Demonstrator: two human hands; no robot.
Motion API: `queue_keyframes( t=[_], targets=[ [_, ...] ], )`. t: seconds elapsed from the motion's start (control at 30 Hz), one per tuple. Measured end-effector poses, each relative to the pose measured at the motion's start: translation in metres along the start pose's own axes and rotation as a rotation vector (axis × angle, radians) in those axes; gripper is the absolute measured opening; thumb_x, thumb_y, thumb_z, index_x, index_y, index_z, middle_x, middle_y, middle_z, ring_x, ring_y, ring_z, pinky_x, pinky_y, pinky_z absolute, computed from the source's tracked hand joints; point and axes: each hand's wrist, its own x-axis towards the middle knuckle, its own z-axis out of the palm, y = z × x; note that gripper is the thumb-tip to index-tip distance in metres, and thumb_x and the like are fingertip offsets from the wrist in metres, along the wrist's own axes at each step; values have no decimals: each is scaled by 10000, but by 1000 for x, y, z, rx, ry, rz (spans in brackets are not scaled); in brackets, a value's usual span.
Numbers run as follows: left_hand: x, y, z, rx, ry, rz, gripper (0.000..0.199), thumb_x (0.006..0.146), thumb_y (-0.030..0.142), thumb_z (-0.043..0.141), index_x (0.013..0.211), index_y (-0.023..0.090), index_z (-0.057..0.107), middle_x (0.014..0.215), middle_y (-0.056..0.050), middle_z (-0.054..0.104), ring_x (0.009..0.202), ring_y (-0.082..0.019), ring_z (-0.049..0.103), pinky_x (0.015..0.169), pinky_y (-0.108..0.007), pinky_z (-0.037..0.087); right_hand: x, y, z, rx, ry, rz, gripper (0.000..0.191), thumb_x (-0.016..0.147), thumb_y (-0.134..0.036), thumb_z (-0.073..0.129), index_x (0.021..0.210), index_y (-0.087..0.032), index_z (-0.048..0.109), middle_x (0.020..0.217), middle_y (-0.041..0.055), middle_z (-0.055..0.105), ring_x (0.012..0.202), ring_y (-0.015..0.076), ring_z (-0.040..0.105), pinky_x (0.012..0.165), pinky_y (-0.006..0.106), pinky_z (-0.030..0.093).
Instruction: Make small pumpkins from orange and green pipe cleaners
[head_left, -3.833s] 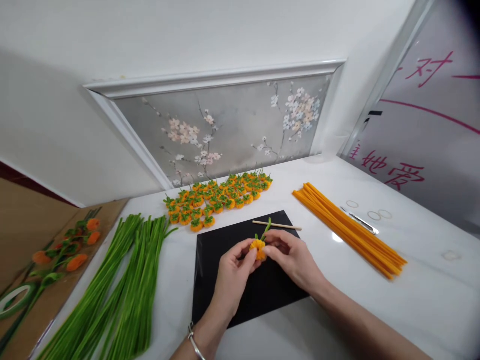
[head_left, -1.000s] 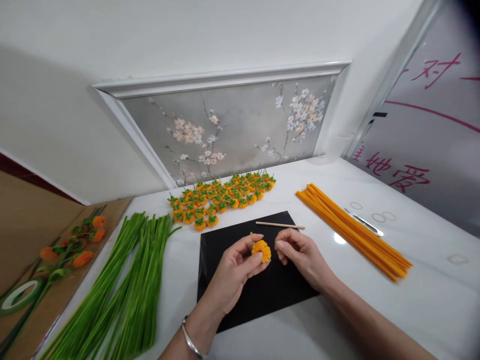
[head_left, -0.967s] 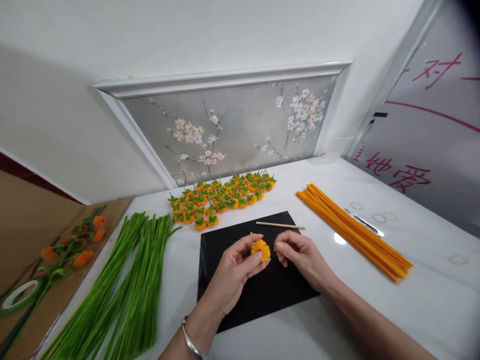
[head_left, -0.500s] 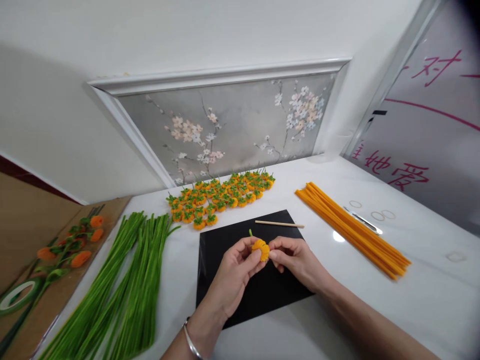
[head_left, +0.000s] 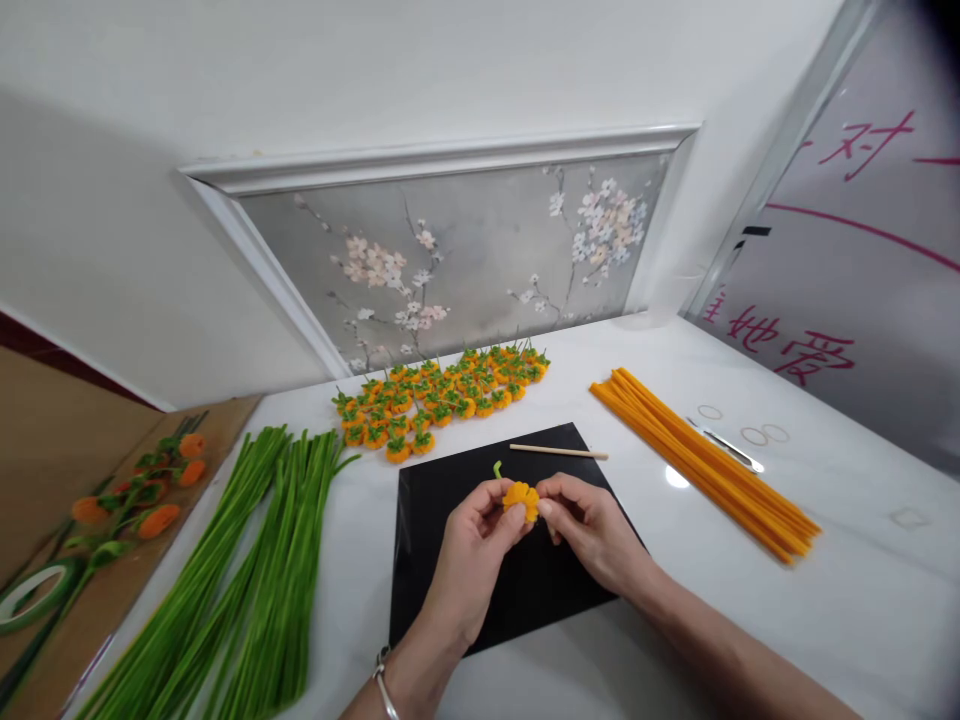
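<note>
A small orange pipe-cleaner pumpkin (head_left: 520,499) is held above the black mat (head_left: 442,560). My left hand (head_left: 484,535) is closed round its left side, thumb in front. From the right, my right hand (head_left: 589,525) pinches its edge between thumb and fingers. A green curled tip (head_left: 497,469) sticks up behind the pumpkin, near the left fingers. Beyond the hands, a thin wooden stick (head_left: 559,452) lies across the mat's far edge. The underside of the pumpkin is hidden by my fingers.
Several finished orange pumpkins with green tops (head_left: 442,395) stand by the wall. Green pipe cleaners (head_left: 255,580) lie at left, orange ones (head_left: 705,465) at right, beside tweezers (head_left: 727,445) and clear rings (head_left: 754,435). Cardboard (head_left: 142,560) at far left holds green tape (head_left: 37,595) and orange-headed stems (head_left: 142,490).
The pumpkin has turned in my fingers, so its ridged segments now face the camera more. The green tip has tilted slightly left. Both hands keep their grip.
</note>
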Motion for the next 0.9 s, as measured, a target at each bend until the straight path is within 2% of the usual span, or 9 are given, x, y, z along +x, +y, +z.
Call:
queue_keyframes(
  t=[0.43, 0.53, 0.67, 0.77, 0.83, 0.9],
  targets=[
    [-2, 1, 6, -81, 22, -42, 216, 734, 297, 746, 881, 176, 642, 909, -12, 642, 866, -137, 599, 818, -245, 510, -2, -3, -1, -136, 42, -21, 203, 894, -341, 503, 814, -182, 601, 694, 11, 552, 604, 127, 480, 534, 236, 404],
    [-3, 4, 9, -127, 34, -60, 212, 732, 285, 748, 864, 169, 630, 892, -10, 627, 866, -133, 592, 831, -252, 512, 0, 0, -7, -33, -7, 15, 195, 884, -357, 528, 949, -189, 603, 734, 4, 571, 611, 124, 510, 544, 233, 441],
    [-4, 4, 10, -143, 43, -69, 220, 737, 275, 746, 870, 162, 613, 885, -10, 620, 885, -135, 596, 856, -265, 512, 2, 3, -11, 32, -18, -14, 372, 813, -334, 643, 1162, -223, 576, 947, 34, 615, 767, 148, 570, 657, 258, 492],
    [-3, 5, 6, -93, 11, -79, 231, 775, 311, 710, 917, 166, 599, 913, -23, 631, 889, -147, 619, 833, -278, 526, 3, 1, -10, -9, -13, -54, 314, 811, -323, 654, 1110, -231, 636, 947, 41, 636, 795, 159, 584, 712, 280, 494],
    [-1, 5, 2, 14, -5, -76, 276, 796, 351, 681, 990, 179, 587, 936, -36, 642, 840, -156, 643, 751, -272, 546, 3, -1, -10, 10, -5, -47, 250, 833, -338, 626, 1048, -219, 666, 945, 47, 658, 816, 170, 599, 740, 296, 496],
    [1, 6, -1, 161, 6, -16, 301, 792, 365, 676, 1019, 186, 595, 934, -41, 645, 781, -159, 652, 651, -242, 547, 3, -2, -11, 69, -10, -12, 262, 833, -364, 622, 1036, -204, 666, 933, 50, 671, 811, 176, 610, 715, 296, 504]
  ],
)
